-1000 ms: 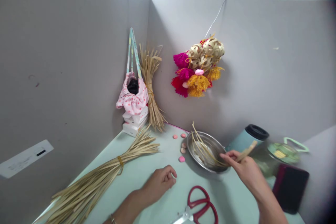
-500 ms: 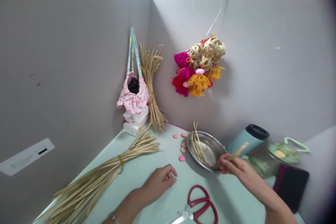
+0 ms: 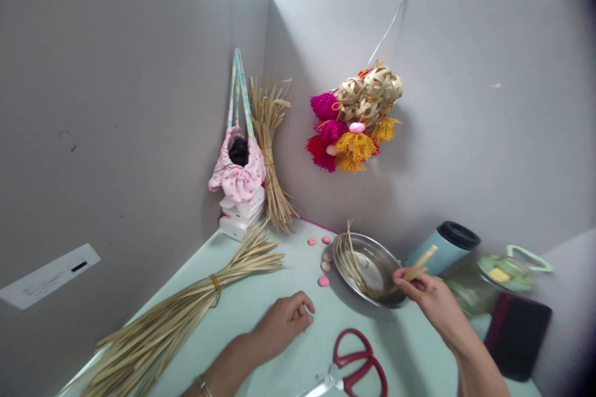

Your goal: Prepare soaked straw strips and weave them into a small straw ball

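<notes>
On the left, a white label [image 3: 50, 276] is fixed to the grey partition [image 3: 121, 105], above and left of a long tied bundle [image 3: 172, 316] of straw-coloured strips lying across the pale table [image 3: 251, 298]. In the corner a pink spotted bag [image 3: 241, 180] hangs by its strap against white boxes [image 3: 238, 223], just beside a second, upright bundle [image 3: 270, 164]. The left hand [image 3: 286, 322] rests on the table near the first bundle, its fingers loosely curled in a slack, unfilled pose, well apart from the other hand. Small pinkish pieces [image 3: 323, 281] lie beside the metal bowl [image 3: 388, 265], with red-handled scissors [image 3: 367, 356] nearer the front. Woven balls [image 3: 370, 93] with bright tassels [image 3: 356, 149] hang above. Several thin strips [image 3: 356, 276] curve through the bowl, and the right hand [image 3: 431, 301] pinches their near ends at its right rim; the bowl seems to contain water, though the glare makes that uncertain. Farther right are a blue tumbler [image 3: 428, 251], a green-lidded jug [image 3: 507, 273] and a dark phone-like slab [image 3: 519, 335].
</notes>
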Demonstrator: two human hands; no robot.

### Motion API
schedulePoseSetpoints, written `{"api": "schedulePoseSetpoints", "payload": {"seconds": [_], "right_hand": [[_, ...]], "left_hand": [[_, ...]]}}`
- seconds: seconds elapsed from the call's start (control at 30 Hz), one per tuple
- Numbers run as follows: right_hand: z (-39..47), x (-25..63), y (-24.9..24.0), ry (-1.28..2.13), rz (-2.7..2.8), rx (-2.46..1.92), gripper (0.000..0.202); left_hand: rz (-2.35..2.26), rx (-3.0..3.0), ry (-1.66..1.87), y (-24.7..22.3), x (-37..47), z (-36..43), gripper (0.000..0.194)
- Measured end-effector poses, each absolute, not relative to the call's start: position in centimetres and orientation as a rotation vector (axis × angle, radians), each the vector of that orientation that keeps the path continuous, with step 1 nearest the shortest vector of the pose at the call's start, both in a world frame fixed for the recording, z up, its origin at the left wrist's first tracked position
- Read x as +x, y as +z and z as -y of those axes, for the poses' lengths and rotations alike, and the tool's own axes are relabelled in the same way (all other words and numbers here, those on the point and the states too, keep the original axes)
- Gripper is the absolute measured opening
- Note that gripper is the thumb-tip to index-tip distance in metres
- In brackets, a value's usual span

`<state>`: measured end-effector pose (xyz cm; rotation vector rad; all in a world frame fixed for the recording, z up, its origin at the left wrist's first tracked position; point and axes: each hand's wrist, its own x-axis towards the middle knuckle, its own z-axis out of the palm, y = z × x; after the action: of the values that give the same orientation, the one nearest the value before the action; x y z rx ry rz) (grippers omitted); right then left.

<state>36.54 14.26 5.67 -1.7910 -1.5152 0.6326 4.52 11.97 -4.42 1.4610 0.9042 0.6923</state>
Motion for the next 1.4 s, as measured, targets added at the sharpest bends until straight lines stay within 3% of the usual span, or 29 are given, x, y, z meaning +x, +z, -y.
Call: {"api": "schedulePoseSetpoints", "payload": {"seconds": [0.33, 0.6, 1.1, 1.4], "right_hand": [[-13.9, 36.3, 4.9, 0.803, 1.532, -1.730, 0.042], [-14.5, 37.6, 4.0, 0.608, 1.545, -1.820, 0.029], [-14.2, 36.8, 3.0, 0.562, 1.743, -1.829, 0.033], [-14.7, 37.4, 3.4, 0.265, 1.699, -1.977, 0.029]], "left_hand": [[-0.898, 1.453, 0.700, -4.7, 4.6, -12.0, 0.018], [-0.902, 1.464, 0.697, -4.7, 4.5, -12.0, 0.018], [-0.897, 1.467, 0.704, -4.4, 4.5, -12.0, 0.018], [-0.909, 1.471, 0.693, -4.1, 4.6, -12.0, 0.017]]}}
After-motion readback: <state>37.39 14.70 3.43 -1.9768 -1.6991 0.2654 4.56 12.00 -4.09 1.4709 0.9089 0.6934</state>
